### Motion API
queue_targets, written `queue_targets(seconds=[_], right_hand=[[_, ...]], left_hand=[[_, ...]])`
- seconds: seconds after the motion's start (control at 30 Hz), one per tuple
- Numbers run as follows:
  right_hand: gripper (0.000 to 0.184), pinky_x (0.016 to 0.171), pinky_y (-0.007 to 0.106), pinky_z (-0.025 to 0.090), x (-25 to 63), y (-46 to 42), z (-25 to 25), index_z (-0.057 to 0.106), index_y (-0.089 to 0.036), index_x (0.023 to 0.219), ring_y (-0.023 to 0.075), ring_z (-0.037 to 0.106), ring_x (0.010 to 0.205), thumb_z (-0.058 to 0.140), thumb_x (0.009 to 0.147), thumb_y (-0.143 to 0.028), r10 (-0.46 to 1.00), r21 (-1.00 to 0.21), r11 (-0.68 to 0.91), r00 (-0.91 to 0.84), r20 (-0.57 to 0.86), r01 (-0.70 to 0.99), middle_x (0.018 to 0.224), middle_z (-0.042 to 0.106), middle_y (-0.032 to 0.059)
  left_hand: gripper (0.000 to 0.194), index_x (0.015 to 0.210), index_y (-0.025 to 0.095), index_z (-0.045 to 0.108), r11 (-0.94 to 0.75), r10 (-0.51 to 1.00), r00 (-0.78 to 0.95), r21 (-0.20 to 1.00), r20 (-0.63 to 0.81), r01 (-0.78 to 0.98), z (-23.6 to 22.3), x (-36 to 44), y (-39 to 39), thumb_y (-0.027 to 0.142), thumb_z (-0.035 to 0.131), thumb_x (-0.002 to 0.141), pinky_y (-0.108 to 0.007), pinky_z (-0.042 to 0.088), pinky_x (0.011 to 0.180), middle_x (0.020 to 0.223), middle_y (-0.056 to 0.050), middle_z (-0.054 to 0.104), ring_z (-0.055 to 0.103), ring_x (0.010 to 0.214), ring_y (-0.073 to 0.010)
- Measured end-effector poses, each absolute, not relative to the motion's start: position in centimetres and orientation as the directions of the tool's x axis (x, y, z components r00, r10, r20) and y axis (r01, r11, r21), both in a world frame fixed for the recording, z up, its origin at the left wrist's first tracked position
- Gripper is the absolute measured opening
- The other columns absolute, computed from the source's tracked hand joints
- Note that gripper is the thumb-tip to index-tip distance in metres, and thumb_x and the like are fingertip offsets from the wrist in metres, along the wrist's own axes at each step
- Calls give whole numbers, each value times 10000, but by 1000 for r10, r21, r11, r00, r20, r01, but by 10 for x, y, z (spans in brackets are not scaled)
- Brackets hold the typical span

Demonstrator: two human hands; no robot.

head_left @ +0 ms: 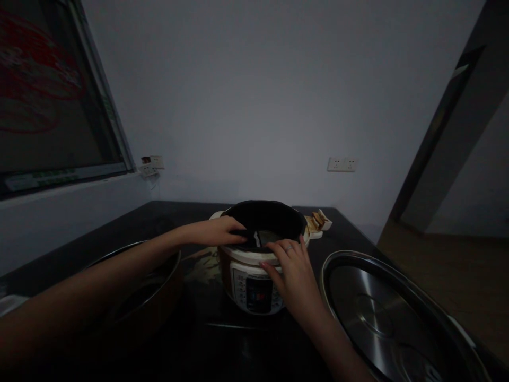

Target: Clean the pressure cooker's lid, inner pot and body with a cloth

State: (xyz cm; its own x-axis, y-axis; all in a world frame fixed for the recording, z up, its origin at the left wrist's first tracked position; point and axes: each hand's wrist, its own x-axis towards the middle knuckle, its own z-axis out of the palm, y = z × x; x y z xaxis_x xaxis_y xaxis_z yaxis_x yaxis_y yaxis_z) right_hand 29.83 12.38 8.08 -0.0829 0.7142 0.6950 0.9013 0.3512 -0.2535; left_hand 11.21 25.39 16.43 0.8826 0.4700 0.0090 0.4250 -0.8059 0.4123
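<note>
An electric pressure cooker (257, 260) without a lid stands on the dark counter, its control panel facing me. My left hand (218, 231) reaches over the cooker's left rim, fingers closed at the dark opening; what they grip, if anything, is lost in shadow. My right hand (290, 262) is closed over the front right rim, fingertips inside and thumb against the outside. A ring shows on one finger. Within the dark inner pot (274, 215), a small whitish strip (256, 239) lies between my hands; its kind is unclear.
Beneath my left forearm sits a round pan (175, 270), partly covered. A large round steel piece (369, 313) lies at the right. Behind the cooker's right side is a small white holder with brownish pieces (320, 220). Sockets (342, 164) are on the wall.
</note>
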Motion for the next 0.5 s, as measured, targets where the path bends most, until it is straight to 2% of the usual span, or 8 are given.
queue_targets(seconds=[0.2,0.3,0.43,0.5], right_hand=[[276,1106,579,258,296,119,79,618,-192,1073,242,565,1043,687,807,-178,713,-309,357,-43,700,882,1004,648,40],[277,1085,601,279,297,115,78,621,-212,1058,248,582,1017,699,794,-174,686,-306,378,-42,726,874,990,657,26],[195,1028,592,339,293,106,75,617,-232,1069,253,612,964,570,900,-315,635,-227,405,-94,767,886,985,677,26],[262,1027,546,342,290,102,73,624,-235,1057,237,623,944,440,958,-393,595,-184,394,-96,798,901,970,689,21]], left_hand=[[259,896,124,715,-808,413,906,424,-89,410,174,110,249,302,530,858,-233,434,635,773,-40,700,590,684,-141],[263,977,142,705,-786,406,905,455,-131,418,177,107,240,292,508,886,-238,452,684,860,-41,716,609,754,-147],[258,1042,170,689,-736,400,895,512,-198,443,183,101,224,268,492,908,-246,464,761,949,-32,718,625,844,-159],[254,1063,174,687,-724,395,889,517,-231,456,187,97,217,240,501,903,-247,465,780,951,-27,717,628,857,-165]])
